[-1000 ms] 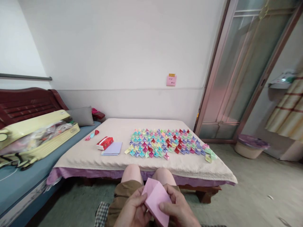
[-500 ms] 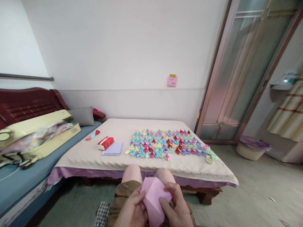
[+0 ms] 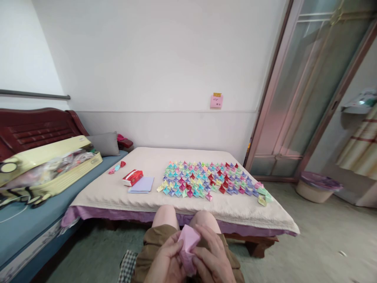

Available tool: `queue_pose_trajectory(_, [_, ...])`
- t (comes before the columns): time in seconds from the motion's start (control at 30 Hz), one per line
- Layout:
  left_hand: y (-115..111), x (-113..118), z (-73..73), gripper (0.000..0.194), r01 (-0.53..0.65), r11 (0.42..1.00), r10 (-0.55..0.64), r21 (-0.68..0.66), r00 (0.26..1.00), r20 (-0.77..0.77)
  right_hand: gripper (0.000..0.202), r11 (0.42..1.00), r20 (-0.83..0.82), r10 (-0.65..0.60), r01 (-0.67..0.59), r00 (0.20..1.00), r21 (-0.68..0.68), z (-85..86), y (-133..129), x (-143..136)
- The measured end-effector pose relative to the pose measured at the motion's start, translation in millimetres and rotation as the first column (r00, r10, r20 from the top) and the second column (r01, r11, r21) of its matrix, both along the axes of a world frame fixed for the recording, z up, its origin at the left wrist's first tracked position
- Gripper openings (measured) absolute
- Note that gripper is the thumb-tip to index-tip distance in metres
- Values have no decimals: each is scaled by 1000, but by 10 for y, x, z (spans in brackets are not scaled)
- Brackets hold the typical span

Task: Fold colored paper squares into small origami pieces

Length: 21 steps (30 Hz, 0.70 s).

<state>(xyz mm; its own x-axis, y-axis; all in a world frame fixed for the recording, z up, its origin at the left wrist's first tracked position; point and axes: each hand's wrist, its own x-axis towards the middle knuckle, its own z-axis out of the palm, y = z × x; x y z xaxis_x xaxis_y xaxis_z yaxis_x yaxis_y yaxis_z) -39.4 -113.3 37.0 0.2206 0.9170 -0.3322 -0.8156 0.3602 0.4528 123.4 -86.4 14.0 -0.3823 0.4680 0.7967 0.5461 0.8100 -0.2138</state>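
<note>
Inwardly curled, left hand (image 3: pixel 168 255), right hand (image 3: pixel 212 253) grip pink paper (image 3: pixel 188 240).

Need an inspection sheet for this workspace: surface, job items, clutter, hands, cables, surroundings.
Surface: cream cover, purple cloth showing below its edge.
Job's things: partly folded pink paper; folded paper pieces in rows; lilac sheets.
Clutter: red packet beside the sheets.
Left hand: holding pink paper.
Right hand: fingers on pink paper.
Cables: thin white cord near open suitcase.
Surroundings: wall with pink note; lined bin on floor.
</note>
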Motion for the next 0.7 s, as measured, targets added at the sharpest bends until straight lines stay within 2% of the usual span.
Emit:
queue_pose_trajectory(0.13, [-12,-14,38,25,-42,999,42,2,997,-59,15,998,31,56,-57,998,37,143,15,31])
queue_pose_trajectory(0.27, [-8,-37,46,29,-28,999,32,37,995,-97,20,990,31,133,-134,991,48,272,12,57])
queue_pose_trajectory(0.47, [-25,-19,89,39,14,989,8,146,989,-145,28,997,-1,54,-54,999,55,358,-29,40])
queue_pose_trajectory(0.6, [-33,15,125,43,-10,982,37,189,989,-141,26,980,66,49,-60,997,188,398,-22,26])
queue_pose_trajectory(0.7, [-38,24,142,44,-14,983,41,185,990,-138,21,962,2,21,-20,1000,272,352,-26,55])
